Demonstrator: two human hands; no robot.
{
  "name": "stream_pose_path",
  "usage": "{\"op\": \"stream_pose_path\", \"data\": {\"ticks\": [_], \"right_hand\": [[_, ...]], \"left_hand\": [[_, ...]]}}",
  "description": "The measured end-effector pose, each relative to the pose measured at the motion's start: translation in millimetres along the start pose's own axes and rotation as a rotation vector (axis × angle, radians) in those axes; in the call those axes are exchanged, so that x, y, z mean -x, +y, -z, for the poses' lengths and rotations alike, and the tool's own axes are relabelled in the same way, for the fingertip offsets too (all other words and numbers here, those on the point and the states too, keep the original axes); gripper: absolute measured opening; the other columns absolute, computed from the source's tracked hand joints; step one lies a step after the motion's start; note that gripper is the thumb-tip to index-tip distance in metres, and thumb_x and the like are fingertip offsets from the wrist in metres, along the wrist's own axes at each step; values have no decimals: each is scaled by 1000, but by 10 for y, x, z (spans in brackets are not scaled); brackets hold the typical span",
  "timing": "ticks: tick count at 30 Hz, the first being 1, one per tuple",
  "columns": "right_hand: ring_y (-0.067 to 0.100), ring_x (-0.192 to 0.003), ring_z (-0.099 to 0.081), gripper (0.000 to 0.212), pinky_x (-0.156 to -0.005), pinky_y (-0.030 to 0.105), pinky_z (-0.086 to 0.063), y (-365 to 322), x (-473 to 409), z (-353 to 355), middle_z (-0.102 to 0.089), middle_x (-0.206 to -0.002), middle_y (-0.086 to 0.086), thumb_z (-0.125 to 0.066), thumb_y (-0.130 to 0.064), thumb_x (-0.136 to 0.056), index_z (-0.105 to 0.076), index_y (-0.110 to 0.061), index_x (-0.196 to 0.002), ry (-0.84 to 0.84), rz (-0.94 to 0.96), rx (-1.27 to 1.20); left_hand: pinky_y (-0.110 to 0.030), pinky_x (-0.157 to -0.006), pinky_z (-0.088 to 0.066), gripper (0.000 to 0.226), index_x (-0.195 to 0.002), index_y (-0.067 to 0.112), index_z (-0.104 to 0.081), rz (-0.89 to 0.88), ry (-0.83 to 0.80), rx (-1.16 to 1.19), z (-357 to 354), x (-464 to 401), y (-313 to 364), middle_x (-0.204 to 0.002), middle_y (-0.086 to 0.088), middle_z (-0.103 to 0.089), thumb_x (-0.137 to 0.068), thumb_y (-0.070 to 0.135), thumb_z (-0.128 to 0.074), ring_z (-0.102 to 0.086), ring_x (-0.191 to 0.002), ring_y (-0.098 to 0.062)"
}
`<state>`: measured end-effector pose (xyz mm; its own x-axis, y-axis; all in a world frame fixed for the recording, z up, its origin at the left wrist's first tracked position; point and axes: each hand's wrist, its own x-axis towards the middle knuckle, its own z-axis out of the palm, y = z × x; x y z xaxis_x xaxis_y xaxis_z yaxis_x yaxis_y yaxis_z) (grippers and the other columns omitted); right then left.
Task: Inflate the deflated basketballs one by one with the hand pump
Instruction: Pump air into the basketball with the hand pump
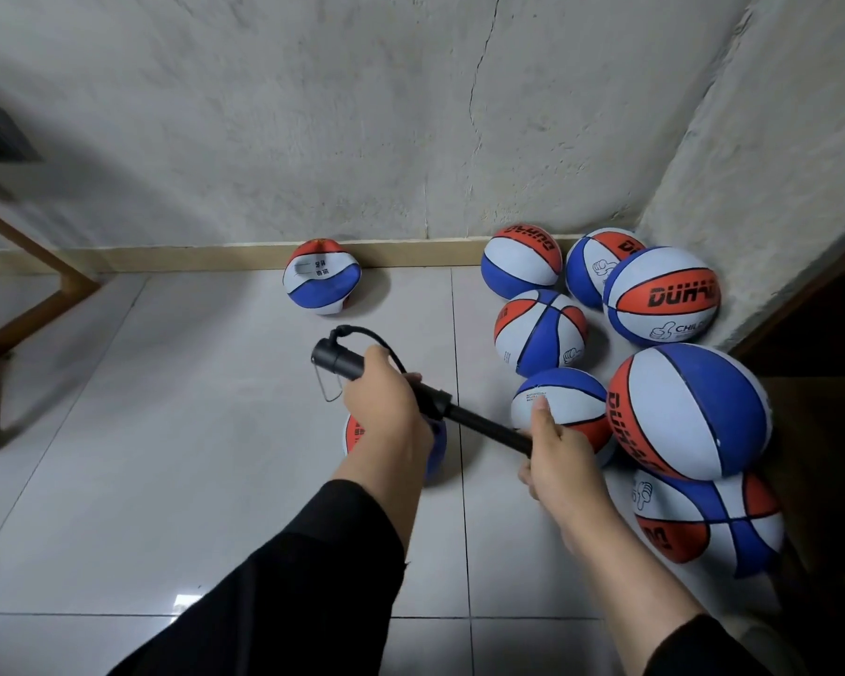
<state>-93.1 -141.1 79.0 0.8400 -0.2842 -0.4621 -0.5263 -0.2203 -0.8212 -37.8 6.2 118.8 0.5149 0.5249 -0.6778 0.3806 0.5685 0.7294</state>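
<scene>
1. Both hands hold a black pump (386, 383) above the tiled floor (167, 456), the sleeves (289, 578) dark.
2. The left hand (386, 417) is wrapped round the pump's barrel; the right hand (552, 461) grips the end of the drawn-out rod, thumb raised.
3. Under the left hand lies a ball (435, 446), mostly hidden — only red and blue edges show; I cannot tell how full it is.
4. A thin hose (376, 336) loops from the pump's far end back toward the left hand; where it ends is hidden.
5. Just right of the right hand sit round balls (689, 412) in red, white and blue, piled touching one another into the corner.
6. Beyond the left hand, well apart, a sagging, dented ball (323, 278) rests against the skirting — at the foot of the rough wall (313, 114).
</scene>
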Motion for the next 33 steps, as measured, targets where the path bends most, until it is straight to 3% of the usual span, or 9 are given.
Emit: {"op": "stream_pose_path", "data": {"ticks": [4,7,11,15,21,25,26,29,33], "right_hand": [[27,-56,-48,61,-63,36,-42,14,-30,-64,-53,-54,6,-31,-54,-107,-57,-13,-71,-5,45,75],[26,-54,-46,65,-62,34,-41,-26,-44,-172,-51,-55,6,-28,-53,-107,-52,-10,-64,-19,68,145],[28,-61,-52,65,-59,30,-38,-84,5,-267,-58,-64,11,-28,-53,-108,-49,-11,-63,-34,113,153],[25,-54,-48,64,-56,29,-36,-48,15,-293,-57,-59,9,-29,-55,-106,-54,-9,-68,-58,46,79],[17,-48,-46,62,-50,27,-32,68,-48,-39,-51,-48,0,-32,-53,-107,-68,-6,-91,-11,-9,8],[19,-48,-41,63,-51,28,-31,53,-52,-156,-48,-48,1,-30,-53,-107,-60,-7,-76,-46,-7,65],[20,-48,-40,63,-51,27,-30,25,-45,-184,-47,-47,1,-29,-53,-107,-54,-8,-70,-55,1,86],[27,-58,-48,65,-56,29,-34,-69,-25,-232,-54,-59,8,-27,-52,-108,-49,-10,-63,-45,89,142],[29,-62,-50,66,-61,32,-38,-140,22,-317,-55,-61,9,-27,-55,-107,-53,-10,-65,-58,132,136]], "left_hand": [[-30,-50,-55,28,-90,9,-60,45,-23,-24,39,63,-123,-73,-9,-71,-92,36,-54,-61,-58,-28],[-44,-74,-62,37,-100,7,-65,89,-50,-23,20,200,-272,-67,-5,-72,-86,40,-55,-64,-63,-25],[-35,-63,-50,22,-96,8,-61,58,-46,-59,13,323,-289,-65,-4,-64,-95,29,-55,-56,-63,-23],[-36,-62,-56,35,-108,0,-64,35,-57,-80,17,270,-219,-70,-7,-67,-96,31,-55,-59,-60,-23],[-26,-47,-51,25,-87,10,-56,21,10,-19,44,15,-13,-75,-10,-69,-94,34,-55,-58,-38,-19],[-48,-74,-64,41,-96,10,-64,69,-25,-25,13,170,-200,-66,-5,-71,-77,45,-53,-65,-61,-25],[-45,-76,-63,40,-98,9,-64,59,-22,-29,2,224,-244,-64,-5,-69,-80,43,-53,-64,-63,-26],[-34,-60,-50,32,-101,1,-65,36,-6,-40,-20,307,-294,-67,-7,-65,-94,31,-54,-58,-64,-25],[-35,-61,-50,33,-103,2,-65,54,-31,-44,-20,274,-223,-69,-7,-65,-95,32,-55,-58,-64,-25]]}}
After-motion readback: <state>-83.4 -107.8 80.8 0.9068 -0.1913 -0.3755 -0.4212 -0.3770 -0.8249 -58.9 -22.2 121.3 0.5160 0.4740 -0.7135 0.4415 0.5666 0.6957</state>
